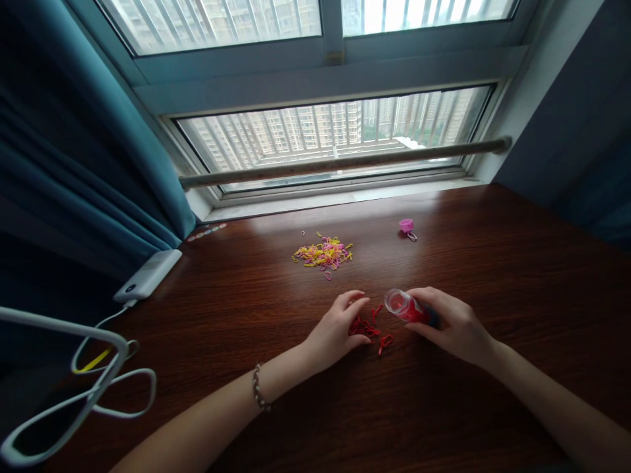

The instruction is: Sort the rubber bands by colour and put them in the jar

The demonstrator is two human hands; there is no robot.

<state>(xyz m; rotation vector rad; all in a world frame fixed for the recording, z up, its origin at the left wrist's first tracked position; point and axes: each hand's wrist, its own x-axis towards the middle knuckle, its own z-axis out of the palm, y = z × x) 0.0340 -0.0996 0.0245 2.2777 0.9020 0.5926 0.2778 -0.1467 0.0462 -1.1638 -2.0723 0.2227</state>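
Observation:
My right hand (456, 325) grips a small clear bottle (398, 303), tilted with its open mouth toward the left; red bits show inside it. Just left of that mouth, small red rubber bands (365, 327) lie on the wooden table. My left hand (338, 328) curves round their left side, thumb and fingers apart, touching or close to the pile; I see nothing held in it. Farther back rests a heap of yellow and pink rubber bands (325, 253). A pink cap (406, 225) with a small loop lies behind the bottle.
A white power bank (148, 276) with a cable sits at the table's left edge. Thick white tubing (113, 338) loops in from the left. A blue curtain (123, 131) hangs beside the window, and a rail (345, 163) crosses it behind the table.

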